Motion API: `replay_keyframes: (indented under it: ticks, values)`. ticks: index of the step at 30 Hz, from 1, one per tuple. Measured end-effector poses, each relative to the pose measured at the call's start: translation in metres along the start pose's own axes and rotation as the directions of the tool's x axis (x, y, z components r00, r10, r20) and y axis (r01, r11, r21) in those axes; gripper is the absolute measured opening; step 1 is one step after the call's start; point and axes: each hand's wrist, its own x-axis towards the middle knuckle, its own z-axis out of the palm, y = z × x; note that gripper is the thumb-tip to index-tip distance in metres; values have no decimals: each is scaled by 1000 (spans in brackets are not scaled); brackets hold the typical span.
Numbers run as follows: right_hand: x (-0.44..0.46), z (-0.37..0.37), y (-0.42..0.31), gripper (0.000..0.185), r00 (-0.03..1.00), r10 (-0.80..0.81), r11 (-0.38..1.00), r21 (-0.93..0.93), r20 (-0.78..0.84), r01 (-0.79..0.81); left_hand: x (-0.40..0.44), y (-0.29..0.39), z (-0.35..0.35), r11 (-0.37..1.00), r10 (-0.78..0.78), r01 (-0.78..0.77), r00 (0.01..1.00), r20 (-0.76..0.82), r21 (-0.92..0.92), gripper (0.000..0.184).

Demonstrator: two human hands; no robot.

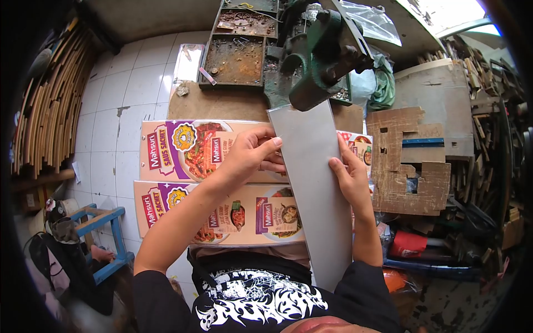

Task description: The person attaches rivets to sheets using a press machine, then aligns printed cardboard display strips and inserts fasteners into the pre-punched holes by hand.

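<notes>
The head view looks down on a person with both hands on one long, flat grey sheet (pixel 316 194). The left grip (pixel 252 150) pinches its left edge, with the thumb on top and some fingers tucked by the edge. The right grip (pixel 352 172) holds the other long edge, with its thumb on top too. So both are closed on the sheet, one on each side, with the sheet between them.

The sheet is long and thin. Its long way runs from the person's black shirt (pixel 255 291) out to the green machine (pixel 316 72), and it leans a bit, so the far end is more to the left than the near end. I think what counts most here is how that far end lines up with the machine. It is right by the machine's round bottom part, but I cannot tell if they touch. Both hands are on the far half, and the left one looks a little nearer to the far end.

Under the sheet are two food signs, an upper sign (pixel 189 150) and a lower sign (pixel 247 216). The sheet covers part of each. I cannot tell if it rests on them or is held just above. Past them is a brown wooden surface (pixel 216 102), and a dirty tray (pixel 233 61) is beside the machine.
</notes>
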Motion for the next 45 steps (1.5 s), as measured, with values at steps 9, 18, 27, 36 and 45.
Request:
replay_keyframes:
  ticks: [9,18,27,36,45]
  values:
    - [-3,2,-9,56,998,60,994,93,15,-61,1,0,0,1000,-7,7,1000,3,-2,28]
    - [-12,-2,-12,60,997,-74,992,-109,-23,71,-1,-1,-1,1000,15,-15,999,32,2,26]
    - [-47,-11,-32,40,998,7,987,160,-64,4,-9,0,-2,990,75,-117,910,407,79,32]
    - [-74,-2,-25,76,613,-291,158,669,734,-726,-24,20,23,954,7,-89,961,278,285,35]
    - [-82,53,-36,72,313,-434,15,354,845,-935,-85,52,50,933,279,-320,933,228,164,39]
